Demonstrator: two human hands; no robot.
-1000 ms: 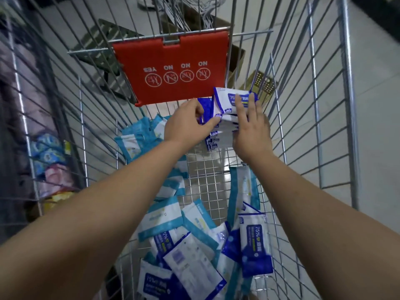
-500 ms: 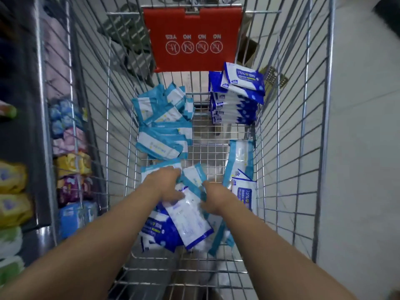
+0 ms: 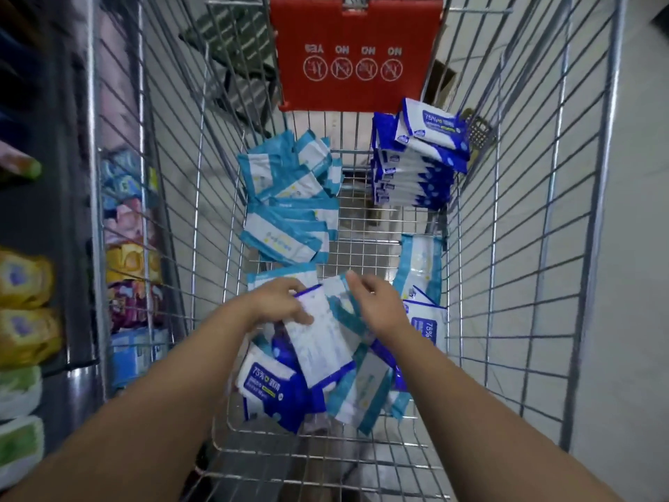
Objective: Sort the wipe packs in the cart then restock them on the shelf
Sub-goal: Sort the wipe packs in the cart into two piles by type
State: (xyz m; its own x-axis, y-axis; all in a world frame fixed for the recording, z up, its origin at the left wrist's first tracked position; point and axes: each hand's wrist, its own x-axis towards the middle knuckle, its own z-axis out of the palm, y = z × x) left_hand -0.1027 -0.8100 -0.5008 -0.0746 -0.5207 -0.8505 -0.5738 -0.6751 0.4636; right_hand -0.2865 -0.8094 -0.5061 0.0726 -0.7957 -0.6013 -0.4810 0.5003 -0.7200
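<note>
Head view. Reaches into wire cart (image 3: 525, 211) with both arms, lower centre of frame. Grips white pack (image 3: 322, 346) with dark-blue edges at its upper left corner with left hand (image 3: 278, 302), thumb on top; pack slants down and right from that hold, over loose pile (image 3: 271, 389). Holds right hand (image 3: 382, 307) just right of pack's top edge, fingers curled; cannot tell whether grasping anything, too blurred. Shows dark-blue stack (image 3: 412, 175) upper right on cart floor, light-blue heap (image 3: 289, 215) centre left, shelf (image 3: 25, 320) at far left.

Your cart (image 3: 525, 248) carries a dark blue stack (image 3: 412, 172) far right, a light blue pile (image 3: 289, 211) far left, and a mixed heap (image 3: 325, 375) near you.
</note>
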